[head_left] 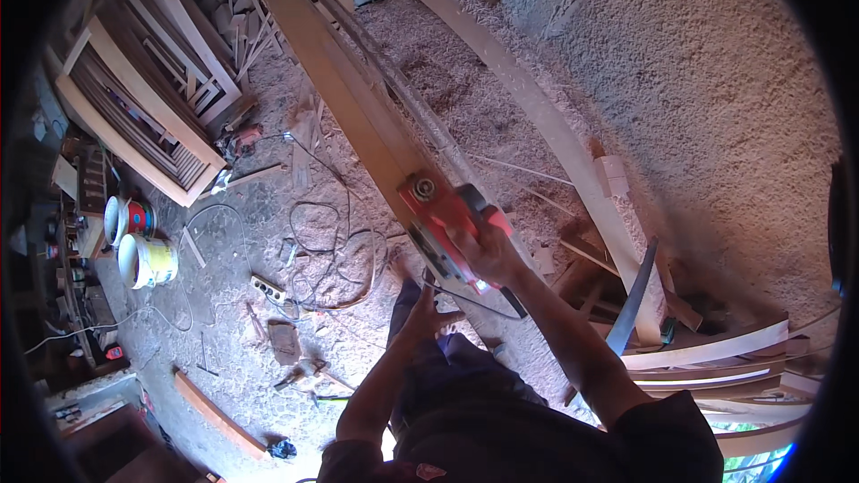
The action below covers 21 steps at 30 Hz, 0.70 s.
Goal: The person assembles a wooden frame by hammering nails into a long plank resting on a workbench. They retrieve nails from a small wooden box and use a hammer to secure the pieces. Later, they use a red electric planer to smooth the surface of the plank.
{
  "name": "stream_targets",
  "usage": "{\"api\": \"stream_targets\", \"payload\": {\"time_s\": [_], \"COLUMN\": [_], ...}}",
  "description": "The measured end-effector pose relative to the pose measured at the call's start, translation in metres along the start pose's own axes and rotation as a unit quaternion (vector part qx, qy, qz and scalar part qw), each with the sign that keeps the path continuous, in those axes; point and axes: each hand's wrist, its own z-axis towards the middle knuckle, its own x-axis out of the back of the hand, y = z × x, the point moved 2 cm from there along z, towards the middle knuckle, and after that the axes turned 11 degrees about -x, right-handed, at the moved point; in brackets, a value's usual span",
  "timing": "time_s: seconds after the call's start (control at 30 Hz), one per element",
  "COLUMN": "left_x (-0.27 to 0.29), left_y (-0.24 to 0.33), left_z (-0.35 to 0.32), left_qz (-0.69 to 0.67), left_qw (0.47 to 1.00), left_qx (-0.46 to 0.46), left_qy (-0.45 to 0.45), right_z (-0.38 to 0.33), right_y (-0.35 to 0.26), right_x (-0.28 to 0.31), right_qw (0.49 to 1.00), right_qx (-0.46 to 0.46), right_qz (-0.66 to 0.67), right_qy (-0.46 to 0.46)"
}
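A red electric planer (440, 215) with a round knob at its front rests on a long wooden board (344, 116), near the board's close end. My right hand (488, 250) is wrapped round the planer's rear handle. Lower and to the left, my left hand (428, 315) hangs by my thigh, thumb and fingers apart, with nothing visible in it. A dark power cord (479, 302) curves past just beyond that hand; whether they touch is hard to tell.
Slatted wooden frames (148, 80) lean at the upper left. Two buckets (148, 261) stand at left near a power strip (268, 288) and looped cables. Shavings cover the floor. At right are a handsaw (633, 300), curved boards (707, 340) and a rough wall (716, 80).
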Motion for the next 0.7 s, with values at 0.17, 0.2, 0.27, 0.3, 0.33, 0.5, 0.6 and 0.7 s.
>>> {"api": "stream_targets", "payload": {"time_s": [0.17, 0.2, 0.27, 0.3, 0.33, 0.5, 0.6, 0.7], "left_x": [-0.009, -0.007, -0.002, 0.000, 0.002, 0.014, 0.016, 0.009], "left_y": [0.014, 0.022, 0.031, 0.035, 0.050, 0.063, 0.056, 0.011], "left_z": [-0.015, -0.015, -0.014, -0.011, -0.002, 0.027, 0.047, 0.029], "left_qz": [-0.027, -0.012, 0.013, 0.009, 0.004, -0.066, -0.011, -0.104], "left_qw": [0.999, 0.999, 0.999, 0.999, 1.000, 0.990, 0.992, 0.989], "left_qx": [0.036, 0.043, 0.037, 0.030, 0.022, 0.123, 0.127, 0.086], "left_qy": [-0.002, -0.011, -0.016, -0.011, -0.011, 0.011, 0.002, 0.052], "right_z": [-0.117, -0.125, -0.107, -0.089, -0.069, 0.082, 0.185, 0.295], "right_y": [-0.028, -0.030, -0.037, -0.037, -0.037, -0.011, 0.026, 0.030], "right_x": [0.043, 0.043, 0.046, 0.044, 0.042, -0.014, -0.055, -0.079], "right_qw": [0.911, 0.911, 0.908, 0.905, 0.900, 0.957, 0.975, 0.963], "right_qx": [-0.333, -0.333, -0.337, -0.343, -0.352, -0.232, -0.199, -0.205], "right_qz": [0.209, 0.218, 0.228, 0.231, 0.233, 0.152, 0.084, 0.168], "right_qy": [-0.124, -0.109, -0.099, -0.104, -0.107, -0.087, -0.050, -0.053]}}
